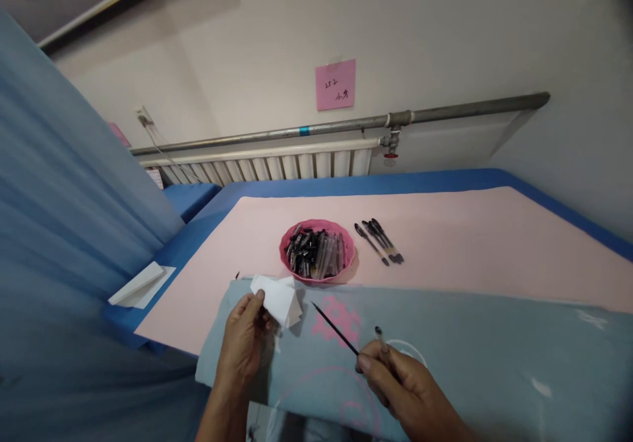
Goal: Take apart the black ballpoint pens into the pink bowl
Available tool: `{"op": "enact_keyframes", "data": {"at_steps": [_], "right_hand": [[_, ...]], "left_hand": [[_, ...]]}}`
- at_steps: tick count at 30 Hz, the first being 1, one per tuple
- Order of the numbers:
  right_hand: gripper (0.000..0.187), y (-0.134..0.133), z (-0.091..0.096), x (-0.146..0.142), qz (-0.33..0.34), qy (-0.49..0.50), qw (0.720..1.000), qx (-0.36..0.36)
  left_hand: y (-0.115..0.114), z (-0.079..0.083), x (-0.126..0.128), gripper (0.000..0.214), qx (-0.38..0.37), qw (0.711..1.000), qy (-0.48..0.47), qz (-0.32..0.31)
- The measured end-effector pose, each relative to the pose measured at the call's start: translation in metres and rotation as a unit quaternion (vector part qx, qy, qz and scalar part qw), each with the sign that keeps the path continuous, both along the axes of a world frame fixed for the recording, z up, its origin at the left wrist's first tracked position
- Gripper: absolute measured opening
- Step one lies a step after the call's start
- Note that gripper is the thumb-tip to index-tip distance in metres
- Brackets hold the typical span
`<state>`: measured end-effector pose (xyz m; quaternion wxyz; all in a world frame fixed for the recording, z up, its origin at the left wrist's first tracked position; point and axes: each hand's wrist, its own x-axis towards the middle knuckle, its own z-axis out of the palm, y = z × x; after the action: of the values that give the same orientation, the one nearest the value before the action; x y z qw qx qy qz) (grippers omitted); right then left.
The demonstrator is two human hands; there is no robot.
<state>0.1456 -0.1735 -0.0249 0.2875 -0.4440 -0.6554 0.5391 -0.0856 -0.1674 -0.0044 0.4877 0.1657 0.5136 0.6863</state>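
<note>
My left hand (247,330) pinches a few small sheets of white paper (277,298) over the near edge of the bed. In my right hand (400,382) is a thin dark pen refill (336,330), its tip pointing up and left toward the paper but apart from it. A clear pen barrel (382,340) also pokes up between the fingers of that hand. Beyond both hands, a pink scalloped basket (350,257) holds many black caps and clear pen parts. To its right, several black-capped pens (380,239) lie side by side.
A grey-blue cloth (469,343) with pink and white prints covers the near side. Behind it spreads a pink sheet (459,237) on a blue bed. Folded white paper (141,285) lies at left by a blue curtain (74,198). A radiator (297,165) and pipe line the wall.
</note>
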Motion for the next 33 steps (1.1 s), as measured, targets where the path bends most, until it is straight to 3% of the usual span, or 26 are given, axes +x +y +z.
{"op": "enact_keyframes", "data": {"at_steps": [6, 11, 17, 21, 27, 29, 32, 33], "right_hand": [[0.042, 0.005, -0.004, 0.0, -0.019, 0.053, 0.994, -0.098], [0.04, 0.004, 0.001, -0.001, -0.025, 0.065, 0.99, -0.122], [0.038, 0.002, 0.005, -0.002, -0.035, 0.071, 0.987, -0.142], [0.038, 0.002, 0.004, -0.002, -0.038, 0.07, 0.988, -0.134], [0.037, 0.002, 0.0, -0.001, -0.031, 0.068, 0.987, -0.144], [0.037, 0.003, -0.004, 0.0, -0.027, 0.066, 0.987, -0.145], [0.039, 0.005, -0.009, -0.001, -0.014, 0.07, 0.985, -0.155], [0.039, 0.006, -0.01, -0.002, -0.014, 0.076, 0.983, -0.165]], "left_hand": [[-0.005, -0.004, 0.014, 0.029, -0.021, 0.996, -0.052, -0.064], [-0.004, -0.005, 0.012, 0.027, -0.015, 0.996, -0.071, -0.053], [-0.003, -0.005, 0.008, 0.023, -0.028, 0.989, -0.107, -0.099], [-0.002, -0.006, 0.012, 0.021, -0.035, 0.99, -0.077, -0.11], [0.0, -0.003, 0.004, 0.02, -0.072, 0.99, 0.064, -0.098], [-0.001, 0.004, -0.005, 0.02, -0.096, 0.979, 0.179, -0.029], [-0.009, 0.017, -0.013, 0.021, -0.067, 0.919, 0.368, 0.122], [-0.012, 0.021, -0.011, 0.022, -0.049, 0.904, 0.4, 0.141]]}}
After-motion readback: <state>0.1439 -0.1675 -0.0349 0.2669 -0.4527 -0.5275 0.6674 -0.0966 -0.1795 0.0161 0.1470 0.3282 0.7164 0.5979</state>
